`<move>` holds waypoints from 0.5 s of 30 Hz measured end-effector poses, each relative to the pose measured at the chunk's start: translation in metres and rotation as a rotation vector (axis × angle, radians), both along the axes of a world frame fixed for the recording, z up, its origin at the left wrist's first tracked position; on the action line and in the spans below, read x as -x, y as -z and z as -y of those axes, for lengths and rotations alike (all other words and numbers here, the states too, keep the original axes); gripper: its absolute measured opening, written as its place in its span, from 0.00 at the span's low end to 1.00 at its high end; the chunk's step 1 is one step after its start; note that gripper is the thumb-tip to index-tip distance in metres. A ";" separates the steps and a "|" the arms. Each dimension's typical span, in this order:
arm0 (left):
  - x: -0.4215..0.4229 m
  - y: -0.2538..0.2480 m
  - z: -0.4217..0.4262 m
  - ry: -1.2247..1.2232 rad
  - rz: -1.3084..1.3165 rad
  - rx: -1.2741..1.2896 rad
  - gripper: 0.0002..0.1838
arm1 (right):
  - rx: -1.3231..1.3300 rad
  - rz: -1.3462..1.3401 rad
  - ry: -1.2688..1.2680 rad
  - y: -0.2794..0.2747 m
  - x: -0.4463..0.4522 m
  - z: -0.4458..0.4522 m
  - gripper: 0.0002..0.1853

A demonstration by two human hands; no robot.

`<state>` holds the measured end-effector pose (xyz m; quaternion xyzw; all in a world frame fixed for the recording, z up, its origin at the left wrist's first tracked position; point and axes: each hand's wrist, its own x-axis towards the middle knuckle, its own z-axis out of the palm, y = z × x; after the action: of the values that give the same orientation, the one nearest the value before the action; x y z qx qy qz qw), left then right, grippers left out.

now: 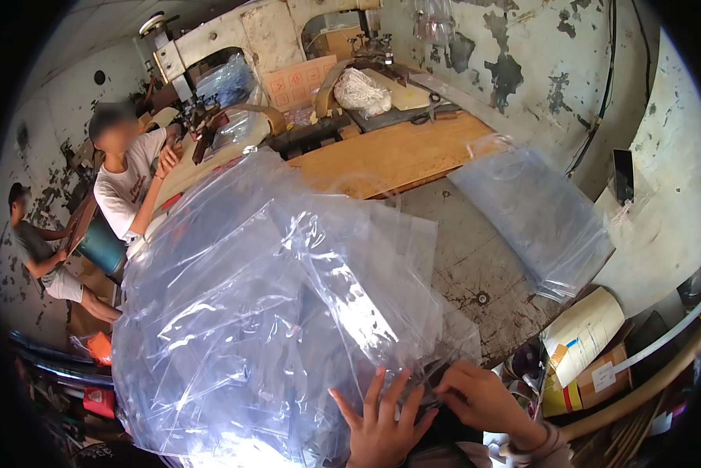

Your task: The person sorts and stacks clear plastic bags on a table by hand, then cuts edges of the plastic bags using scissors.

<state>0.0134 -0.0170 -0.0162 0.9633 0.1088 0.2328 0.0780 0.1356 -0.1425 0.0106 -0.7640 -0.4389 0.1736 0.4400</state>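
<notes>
A large heap of clear plastic bags (233,312) covers the near left of the worktable, shiny and overlapping. My left hand (385,421) lies with fingers spread on the near edge of this heap. Just to its right, my right hand (479,398) is closed, thumb and fingers pinched at the corner of a clear bag. The pinched bit itself is mostly hidden by the fingers. On the table's right side lies a flatter stack of clear plastic bags (538,218), apart from both hands.
Behind the heap is a wooden board (389,152) with scissors (435,109) at its far end, below sewing machines (265,35). Two people, one in a white shirt (128,187), are at left. Cardboard boxes (600,378) stand low right; a phone (623,175) is by the wall.
</notes>
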 end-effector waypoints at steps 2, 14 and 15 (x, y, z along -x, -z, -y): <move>0.003 0.004 0.000 -0.019 -0.001 0.013 0.24 | 0.026 0.044 -0.157 -0.004 -0.006 -0.002 0.06; 0.006 0.024 0.009 -0.091 -0.125 0.009 0.20 | 0.494 0.695 0.090 -0.030 -0.298 -0.157 0.16; 0.007 0.029 0.011 -0.141 -0.078 0.016 0.20 | 0.549 0.734 0.144 -0.018 -0.325 -0.174 0.17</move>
<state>0.0062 -0.0275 -0.0457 0.9609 0.1810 0.1991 0.0649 0.4605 0.0318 0.0287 -0.8916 -0.4493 -0.0294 0.0480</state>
